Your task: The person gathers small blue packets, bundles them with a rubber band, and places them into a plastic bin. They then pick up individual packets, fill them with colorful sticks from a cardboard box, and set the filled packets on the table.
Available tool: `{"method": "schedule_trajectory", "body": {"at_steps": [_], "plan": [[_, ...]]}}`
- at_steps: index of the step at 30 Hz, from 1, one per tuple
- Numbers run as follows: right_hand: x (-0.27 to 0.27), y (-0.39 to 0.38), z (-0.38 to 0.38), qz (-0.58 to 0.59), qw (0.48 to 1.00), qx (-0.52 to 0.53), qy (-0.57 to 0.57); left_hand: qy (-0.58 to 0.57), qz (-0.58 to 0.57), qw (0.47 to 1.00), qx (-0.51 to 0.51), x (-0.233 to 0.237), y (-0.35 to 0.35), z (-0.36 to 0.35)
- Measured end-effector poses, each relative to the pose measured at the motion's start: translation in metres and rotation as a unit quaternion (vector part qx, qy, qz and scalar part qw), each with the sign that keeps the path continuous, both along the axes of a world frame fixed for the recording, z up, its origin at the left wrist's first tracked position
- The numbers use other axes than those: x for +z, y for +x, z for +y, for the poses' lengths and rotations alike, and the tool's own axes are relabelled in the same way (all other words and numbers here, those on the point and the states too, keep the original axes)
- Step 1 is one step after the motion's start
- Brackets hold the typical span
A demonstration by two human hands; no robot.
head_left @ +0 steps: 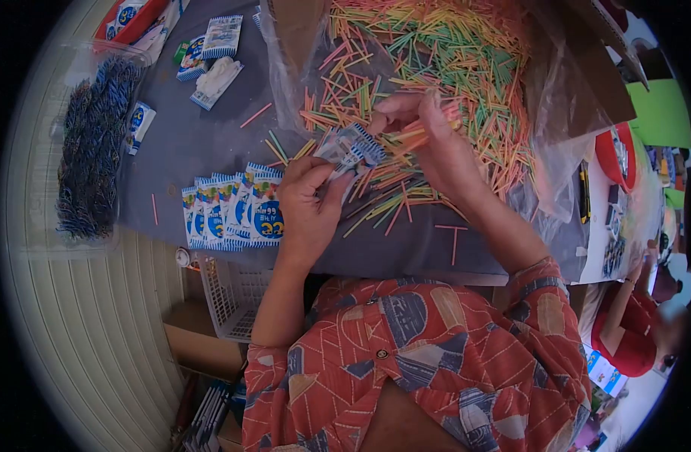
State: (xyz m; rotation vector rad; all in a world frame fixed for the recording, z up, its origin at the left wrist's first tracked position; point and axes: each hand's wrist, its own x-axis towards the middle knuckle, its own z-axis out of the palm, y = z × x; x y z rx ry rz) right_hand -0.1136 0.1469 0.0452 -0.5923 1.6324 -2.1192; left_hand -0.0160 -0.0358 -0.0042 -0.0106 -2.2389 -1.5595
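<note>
"What's the surface [391, 255] like?"

"Grey, with pale ribbed panelling [134, 331] along its left. Nearest of all is the wearer's patterned red shirt [413, 354], and a white basket [240, 297] sits below the near edge."

"And on the near part?"

"A pink stick [455, 247] lies towards the right. On the left, blue-and-white packets [232, 211] overlap in a fanned row, just beside the left hand [308, 215]."

"What is that hand doing?"

"Its thumb and fingers are clamped on a crinkled clear-and-blue packet [353, 149], held above the surface and tilted towards the other hand."

"The right hand [451, 154], then?"

"Its fingers are curled round a bunch of orange, yellow and pink sticks [412, 139]. The ends point at the packet; I can't tell whether they touch it."

"Beyond the hands?"

"A big heap of loose sticks [443, 56], green, yellow, orange and pink, on clear plastic sheeting [560, 113] between brown cardboard flaps [590, 87]. Over to the left, a clear tray [125, 51] holds dark blue strands [93, 151], too small to make out."

"And farthest off?"

"More small packets [222, 36], with a red container [142, 16] in the top left corner. Away to the right, a person in a red top [628, 335] is at another table."
</note>
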Motion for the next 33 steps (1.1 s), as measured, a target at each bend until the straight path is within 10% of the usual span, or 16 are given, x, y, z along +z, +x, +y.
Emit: {"method": "schedule_trajectory", "body": {"at_steps": [16, 18, 27, 33], "plan": [[0.009, 0.01, -0.021, 0.104, 0.992, -0.041, -0.06, 0.03, 0.09, 0.995, -0.01, 0.006, -0.013, 0.018], [0.007, 0.005, -0.023, 0.289, 0.952, -0.102, 0.007, 0.032, 0.08, 0.996, -0.008, 0.006, -0.013, 0.018], [0.02, 0.007, -0.015, 0.072, 0.985, 0.145, 0.055, 0.049, 0.107, 0.99, -0.08, 0.005, -0.017, 0.019], [0.031, 0.013, -0.028, 0.108, 0.99, 0.068, -0.061, 0.182, 0.039, 0.977, -0.106, 0.0, -0.011, 0.021]]}}
